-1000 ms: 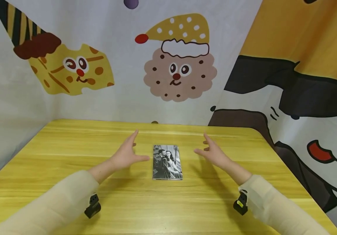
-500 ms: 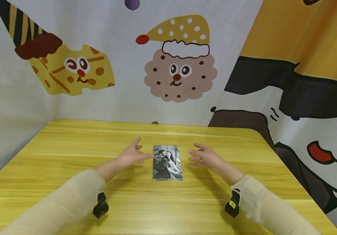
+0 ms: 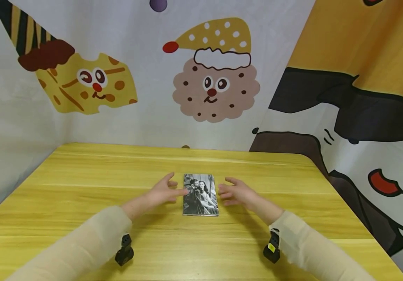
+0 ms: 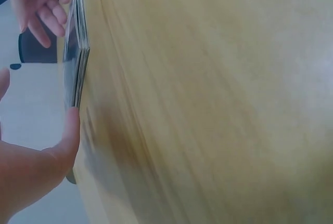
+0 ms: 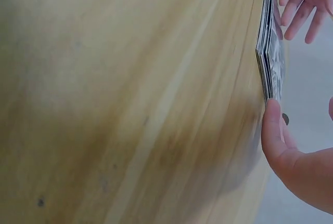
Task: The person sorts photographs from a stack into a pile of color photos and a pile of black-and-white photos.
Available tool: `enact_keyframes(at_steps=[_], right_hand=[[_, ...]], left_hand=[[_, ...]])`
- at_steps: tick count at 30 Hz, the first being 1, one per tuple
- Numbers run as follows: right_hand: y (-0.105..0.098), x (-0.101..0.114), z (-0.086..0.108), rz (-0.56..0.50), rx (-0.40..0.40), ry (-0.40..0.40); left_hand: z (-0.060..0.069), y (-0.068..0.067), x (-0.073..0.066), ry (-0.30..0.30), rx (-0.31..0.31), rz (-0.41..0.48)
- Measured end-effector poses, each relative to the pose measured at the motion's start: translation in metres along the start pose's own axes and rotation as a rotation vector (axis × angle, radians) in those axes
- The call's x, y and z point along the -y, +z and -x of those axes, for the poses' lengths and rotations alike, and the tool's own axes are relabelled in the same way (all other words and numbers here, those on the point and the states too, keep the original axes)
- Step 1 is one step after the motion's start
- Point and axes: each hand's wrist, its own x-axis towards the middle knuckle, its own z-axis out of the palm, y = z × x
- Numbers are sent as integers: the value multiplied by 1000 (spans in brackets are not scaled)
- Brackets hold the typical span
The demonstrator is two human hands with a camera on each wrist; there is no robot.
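Observation:
A stack of cards (image 3: 201, 199) with a black-and-white picture of two people on top lies flat near the middle of the table. On its left side, the left hand (image 3: 160, 192) has its fingers spread, its thumb tip overlapping the stack's left edge in the head view. Just off the right edge is the right hand (image 3: 238, 193), fingers loosely extended and holding nothing. Several thin layers show along the side of the stack (image 4: 79, 52) in the left wrist view. The stack (image 5: 268, 52) also shows beyond the thumb in the right wrist view; contact cannot be told.
The yellow wood-grain table (image 3: 201, 249) stretches around the stack. Behind it and at both sides hangs a white curtain (image 3: 152, 125) with cartoon prints. Each wrist carries a small black device, one at the left (image 3: 125, 250) and one at the right (image 3: 272, 248).
Both hands have moved inward from either side, closer to the stack. The right hand's fingers have drawn nearer together. The stack has stayed in place.

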Motion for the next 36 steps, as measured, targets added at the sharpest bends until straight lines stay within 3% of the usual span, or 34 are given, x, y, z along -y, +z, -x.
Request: enact_keyframes(at_steps=[14,21,36], right_hand=[[10,0,2,45,19,4],[14,9,3,51,-12,14],[10,15,8,80,-11,-6]], left_hand=[[1,11,4,1,67,22],[2,11,1,-4,65,10],[5,12,-10,57,47,-44]])
